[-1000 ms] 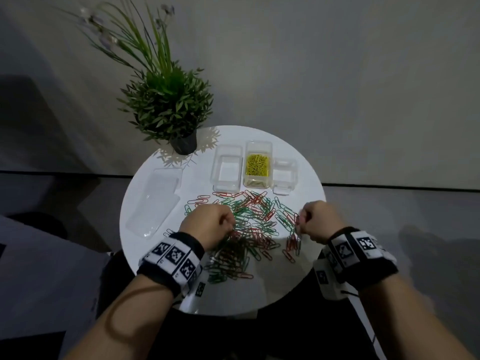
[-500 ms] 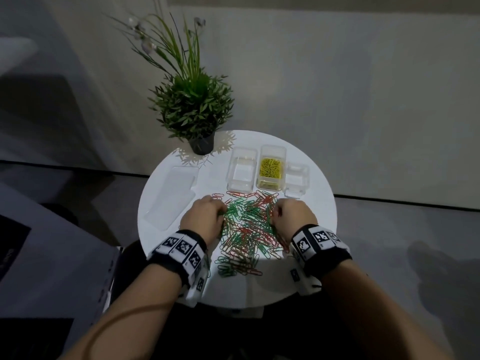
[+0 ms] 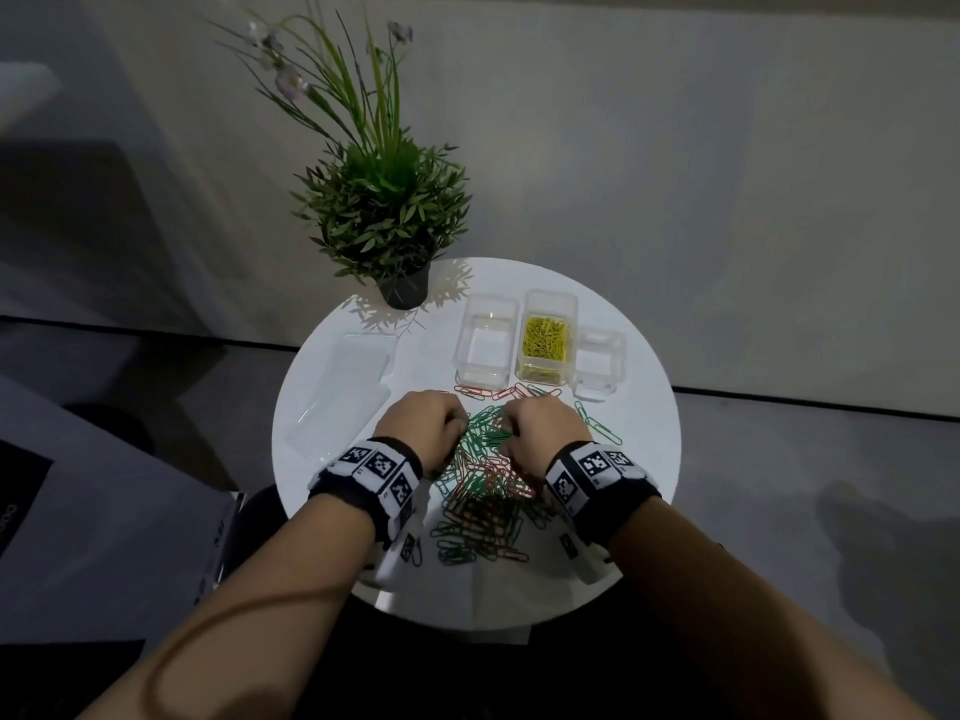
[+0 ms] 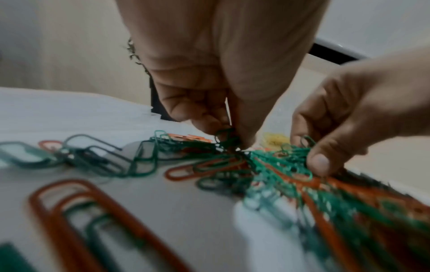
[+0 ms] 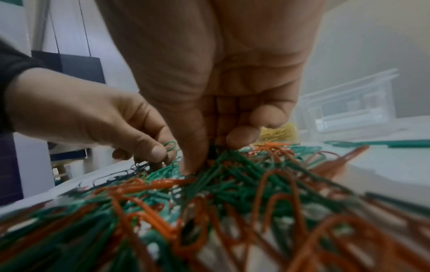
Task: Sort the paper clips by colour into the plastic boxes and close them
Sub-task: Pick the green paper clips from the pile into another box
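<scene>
- Head view: round white tabletop (image 3: 634, 459) carries a pile of green and red clips (image 3: 483, 491) at centre. Behind the pile stand three clear boxes in a row: left box (image 3: 485, 340), bare inside; middle box (image 3: 548, 337) holding yellow clips (image 3: 544, 337); right box (image 3: 598, 363), smaller, contents unclear. Clear lids (image 3: 345, 392) lie to the left; a potted plant (image 3: 387, 220) stands at the far edge.
- Head view: left hand (image 3: 422, 426) and right hand (image 3: 540, 431) both sit on the far part of the pile, fingers curled down, close together.
- Left wrist view: left hand (image 4: 216, 88) pinches green clips (image 4: 224, 137) between fingertips and thumb at the pile. The right hand (image 4: 349, 117) also grips a bunch of green clips.
- Right wrist view: right hand (image 5: 209, 92) has thumb and fingertips pressed into the pile, closed on green clips (image 5: 223, 160). The left hand (image 5: 93, 117) holds a green clip at its fingertips. Yellow clips (image 5: 279, 133) and a clear box (image 5: 349, 103) show behind.
</scene>
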{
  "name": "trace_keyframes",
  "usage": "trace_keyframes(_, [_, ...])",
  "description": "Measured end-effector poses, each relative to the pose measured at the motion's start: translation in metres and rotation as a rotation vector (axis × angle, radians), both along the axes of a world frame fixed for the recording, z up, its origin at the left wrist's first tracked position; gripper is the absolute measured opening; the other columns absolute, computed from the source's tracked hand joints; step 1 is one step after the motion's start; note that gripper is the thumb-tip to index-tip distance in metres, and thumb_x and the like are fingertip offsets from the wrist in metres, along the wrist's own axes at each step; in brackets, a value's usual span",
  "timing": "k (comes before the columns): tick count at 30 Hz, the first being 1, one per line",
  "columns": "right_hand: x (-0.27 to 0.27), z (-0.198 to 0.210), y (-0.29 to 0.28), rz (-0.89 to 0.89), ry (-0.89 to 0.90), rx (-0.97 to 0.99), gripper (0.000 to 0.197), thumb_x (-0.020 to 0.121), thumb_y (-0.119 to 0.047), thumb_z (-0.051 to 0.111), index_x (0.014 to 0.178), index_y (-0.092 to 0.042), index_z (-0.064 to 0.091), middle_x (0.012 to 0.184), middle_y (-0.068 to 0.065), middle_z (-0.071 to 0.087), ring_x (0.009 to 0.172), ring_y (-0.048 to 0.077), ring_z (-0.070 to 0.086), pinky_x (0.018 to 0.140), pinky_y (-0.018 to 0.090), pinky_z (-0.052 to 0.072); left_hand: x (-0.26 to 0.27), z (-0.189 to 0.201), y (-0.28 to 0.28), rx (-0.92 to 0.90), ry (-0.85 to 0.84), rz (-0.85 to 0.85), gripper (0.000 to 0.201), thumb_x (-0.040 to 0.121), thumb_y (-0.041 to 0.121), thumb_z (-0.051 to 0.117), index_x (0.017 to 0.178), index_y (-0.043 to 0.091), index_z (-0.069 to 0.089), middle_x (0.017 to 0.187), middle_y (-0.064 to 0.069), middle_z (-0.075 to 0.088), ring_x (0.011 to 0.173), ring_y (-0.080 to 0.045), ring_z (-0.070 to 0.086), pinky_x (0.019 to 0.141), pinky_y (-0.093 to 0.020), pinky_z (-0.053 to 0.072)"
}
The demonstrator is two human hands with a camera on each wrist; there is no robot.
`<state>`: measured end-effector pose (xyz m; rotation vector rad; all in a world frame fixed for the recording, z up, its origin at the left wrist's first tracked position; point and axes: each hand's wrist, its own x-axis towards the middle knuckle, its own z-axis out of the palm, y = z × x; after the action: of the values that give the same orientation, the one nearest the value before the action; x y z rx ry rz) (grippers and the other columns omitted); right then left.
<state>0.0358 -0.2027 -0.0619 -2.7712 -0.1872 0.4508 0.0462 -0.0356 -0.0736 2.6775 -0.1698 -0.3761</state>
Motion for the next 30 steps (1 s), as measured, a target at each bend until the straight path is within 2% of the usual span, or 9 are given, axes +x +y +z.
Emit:
trace_keyframes(5, [-0.001, 0.004, -0.014, -0.245, 0.041, 0.37, 0.009, 0.079, -0.014, 0.075, 0.08, -0.015, 0.066, 0.073, -0.004, 0.066, 0.071, 0.016, 0.062, 0.06, 0.022, 0.047, -0.005, 0.003, 0.01, -0.435, 0.117, 0.255, 0.011, 0.092, 0.017, 0.06, 0.089, 0.012, 0.07, 0.091, -0.005, 0.071, 0.085, -0.019, 0.063, 0.065, -0.018, 0.045])
trace_keyframes(8, [0.001, 0.005, -0.02, -0.398, 0.121, 0.637, 0.013, 0.074, -0.006, 0.08, 0.076, -0.009, 0.067, 0.065, -0.002, 0.063, 0.064, 0.015, 0.059, 0.066, 0.027, 0.051, -0.014, 0.011, 0.008, -0.803, 0.26, 0.414, 0.012, 0.094, 0.005, 0.056, 0.095, -0.005, 0.064, 0.083, -0.017, 0.06, 0.06, -0.014, 0.056, 0.05, -0.013, 0.045])
trace_keyframes(10, [0.002, 0.005, -0.023, -0.466, 0.195, 0.803, 0.018, 0.074, 0.002, 0.078, 0.072, -0.01, 0.065, 0.055, -0.004, 0.062, 0.06, 0.017, 0.06, 0.069, 0.031, 0.053, -0.017, 0.015, 0.006, -0.934, 0.324, 0.489, 0.015, 0.094, 0.0, 0.055, 0.102, -0.011, 0.061, 0.073, -0.014, 0.054, 0.042, -0.005, 0.049, 0.043, -0.014, 0.041])
trace_keyframes(15, [0.0, 0.0, -0.025, -0.529, 0.281, 0.974, 0.019, 0.079, 0.009, 0.07, 0.088, -0.007, 0.068, 0.057, 0.002, 0.067, 0.052, 0.016, 0.061, 0.054, 0.026, 0.05, -0.012, 0.018, 0.015, -0.969, 0.372, 0.532, 0.016, 0.094, 0.006, 0.056, 0.103, -0.006, 0.062, 0.08, -0.011, 0.061, 0.044, -0.006, 0.052, 0.045, -0.016, 0.043])
trace_keyframes(17, [-0.002, -0.001, -0.024, -0.573, 0.335, 1.053, 0.018, 0.083, 0.011, 0.064, 0.094, -0.004, 0.064, 0.065, 0.009, 0.067, 0.05, 0.015, 0.061, 0.045, 0.022, 0.048, -0.009, 0.019, 0.019, -1.005, 0.406, 0.537, 0.011, 0.098, 0.011, 0.052, 0.098, 0.004, 0.061, 0.081, -0.01, 0.06, 0.054, -0.012, 0.059, 0.046, -0.018, 0.048])
trace_keyframes(19, [-0.001, -0.001, -0.022, -0.628, 0.41, 1.141, 0.016, 0.087, 0.011, 0.059, 0.094, -0.003, 0.058, 0.074, 0.014, 0.064, 0.051, 0.016, 0.065, 0.046, 0.02, 0.052, -0.008, 0.021, 0.02, -1.105, 0.423, 0.605, 0.014, 0.101, 0.01, 0.045, 0.094, 0.01, 0.057, 0.076, -0.006, 0.055, 0.066, -0.018, 0.064, 0.046, -0.021, 0.051])
trace_keyframes(23, [0.003, 0.001, -0.023, -0.638, 0.575, 1.343, 0.014, 0.092, 0.012, 0.046, 0.094, 0.0, 0.053, 0.082, 0.017, 0.066, 0.055, 0.018, 0.069, 0.048, 0.023, 0.057, -0.006, 0.024, 0.02, -1.341, 0.527, 0.74, 0.02, 0.101, 0.019, 0.041, 0.088, 0.011, 0.054, 0.061, -0.003, 0.05, 0.051, -0.016, 0.061, 0.044, -0.025, 0.053])
trace_keyframes(27, [0.004, 0.005, -0.023, -0.593, 0.626, 1.461, 0.03, 0.091, 0.014, 0.031, 0.092, -0.003, 0.056, 0.076, 0.013, 0.065, 0.057, 0.019, 0.065, 0.052, 0.025, 0.057, -0.007, 0.021, 0.021, -1.4, 0.643, 0.781, 0.037, 0.099, 0.038, 0.039, 0.073, 0.013, 0.05, 0.058, -0.002, 0.044, 0.036, -0.011, 0.04, 0.036, -0.013, 0.034])
trace_keyframes(30, [0.004, 0.006, -0.023, -0.596, 0.643, 1.466, 0.028, 0.089, 0.007, 0.033, 0.094, -0.005, 0.058, 0.074, 0.009, 0.061, 0.058, 0.018, 0.059, 0.051, 0.025, 0.054, -0.008, 0.015, 0.017, -1.286, 0.622, 0.753, 0.036, 0.1, 0.031, 0.039, 0.067, 0.016, 0.042, 0.054, 0.001, 0.041, 0.034, -0.009, 0.031, 0.034, -0.012, 0.023])
